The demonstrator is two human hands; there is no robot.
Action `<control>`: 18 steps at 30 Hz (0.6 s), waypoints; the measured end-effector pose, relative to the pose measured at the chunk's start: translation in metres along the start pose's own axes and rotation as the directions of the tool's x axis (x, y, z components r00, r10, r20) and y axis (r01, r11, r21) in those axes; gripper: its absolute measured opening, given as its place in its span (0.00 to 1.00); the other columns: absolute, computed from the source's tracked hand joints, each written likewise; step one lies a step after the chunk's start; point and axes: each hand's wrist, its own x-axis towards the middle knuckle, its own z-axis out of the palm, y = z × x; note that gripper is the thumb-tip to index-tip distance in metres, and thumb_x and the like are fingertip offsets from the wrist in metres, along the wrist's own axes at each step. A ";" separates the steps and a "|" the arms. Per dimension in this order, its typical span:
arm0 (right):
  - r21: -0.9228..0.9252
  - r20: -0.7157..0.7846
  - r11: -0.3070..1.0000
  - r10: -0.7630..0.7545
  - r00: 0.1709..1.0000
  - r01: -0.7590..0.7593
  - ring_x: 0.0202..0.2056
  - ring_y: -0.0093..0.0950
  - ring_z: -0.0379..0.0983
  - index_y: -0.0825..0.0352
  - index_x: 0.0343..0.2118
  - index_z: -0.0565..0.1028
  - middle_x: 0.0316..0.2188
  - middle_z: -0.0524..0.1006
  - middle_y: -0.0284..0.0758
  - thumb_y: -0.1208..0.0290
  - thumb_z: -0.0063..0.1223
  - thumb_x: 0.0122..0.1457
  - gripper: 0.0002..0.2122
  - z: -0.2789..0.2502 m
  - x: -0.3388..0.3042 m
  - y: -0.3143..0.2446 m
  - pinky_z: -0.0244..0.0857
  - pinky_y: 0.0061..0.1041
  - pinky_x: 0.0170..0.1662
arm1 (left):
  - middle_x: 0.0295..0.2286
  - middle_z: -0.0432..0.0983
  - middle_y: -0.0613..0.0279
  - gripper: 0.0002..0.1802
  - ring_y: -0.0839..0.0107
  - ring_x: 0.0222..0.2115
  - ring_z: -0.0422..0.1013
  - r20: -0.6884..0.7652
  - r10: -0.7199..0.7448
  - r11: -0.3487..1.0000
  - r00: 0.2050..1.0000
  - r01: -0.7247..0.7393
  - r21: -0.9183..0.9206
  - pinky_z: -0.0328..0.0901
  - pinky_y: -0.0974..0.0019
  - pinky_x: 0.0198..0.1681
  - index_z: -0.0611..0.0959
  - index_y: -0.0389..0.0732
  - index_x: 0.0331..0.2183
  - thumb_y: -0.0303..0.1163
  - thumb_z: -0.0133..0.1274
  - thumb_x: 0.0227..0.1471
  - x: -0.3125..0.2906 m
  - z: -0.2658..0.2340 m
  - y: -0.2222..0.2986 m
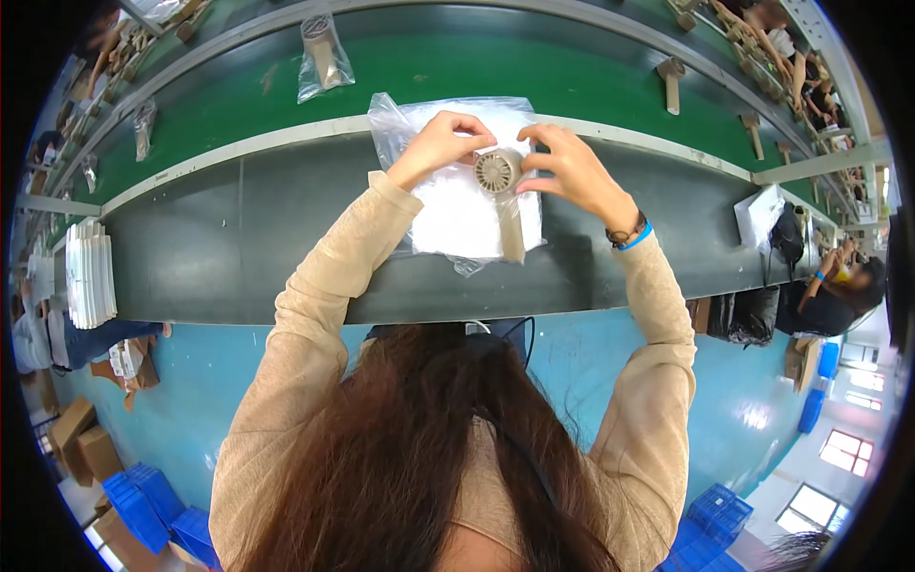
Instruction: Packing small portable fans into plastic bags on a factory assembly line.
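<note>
A beige handheld fan (511,229) with a round slatted head lies on a stack of clear plastic bags (448,214) on the dark workbench. Its handle points toward me. My left hand (443,148) is closed in a pinch at the upper left of the fan's head, seemingly on thin clear plastic. To the right of the head is my right hand (572,172), its fingers curved and spread apart, fingertips close to or touching the rim. Whether the fan lies inside a bag or on top of one is hard to tell.
Beyond the bench runs a green conveyor belt (457,71) carrying a bagged fan (324,55) and a bare fan (671,86). White folded sheets (89,272) stand at the bench's left end. A white package (759,217) and a dark bag (787,234) sit right, near a co-worker (831,297).
</note>
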 end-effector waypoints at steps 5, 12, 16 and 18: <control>0.230 0.070 0.967 0.092 0.993 -0.106 0.40 0.29 0.66 0.63 0.26 0.78 0.40 0.70 0.31 0.69 0.64 0.47 0.06 0.001 -0.004 -0.018 0.61 0.27 0.41 | 0.26 0.79 0.64 0.11 0.78 0.24 0.75 -0.238 0.252 0.895 0.938 -0.133 0.427 0.68 0.73 0.28 0.83 0.34 0.33 0.33 0.57 0.52 -0.007 0.022 0.007; 0.828 -0.168 0.552 0.406 0.898 -0.094 0.33 0.17 0.65 0.67 0.34 0.74 0.37 0.71 0.30 0.75 0.50 0.60 0.03 0.005 0.012 -0.006 0.59 0.15 0.33 | 0.25 0.76 0.66 0.09 0.81 0.24 0.71 -0.199 0.347 0.888 0.916 -0.254 0.383 0.65 0.73 0.28 0.81 0.34 0.33 0.31 0.55 0.54 0.002 0.006 0.034; 0.799 -0.332 0.600 0.485 0.809 -0.032 0.29 0.15 0.63 0.67 0.38 0.69 0.31 0.70 0.27 0.71 0.42 0.67 0.06 -0.018 0.036 0.025 0.60 0.17 0.33 | 0.25 0.76 0.66 0.11 0.80 0.26 0.70 0.030 0.363 0.839 0.931 -0.341 0.423 0.65 0.72 0.30 0.81 0.34 0.34 0.34 0.56 0.54 0.062 -0.026 0.094; 0.725 -0.370 0.686 0.460 0.807 -0.058 0.29 0.15 0.63 0.68 0.37 0.69 0.30 0.70 0.27 0.71 0.42 0.67 0.06 -0.022 0.054 0.054 0.60 0.17 0.34 | 0.25 0.77 0.62 0.12 0.75 0.26 0.72 0.064 0.381 0.803 0.922 -0.364 0.471 0.66 0.69 0.31 0.81 0.34 0.34 0.33 0.56 0.52 0.117 -0.044 0.102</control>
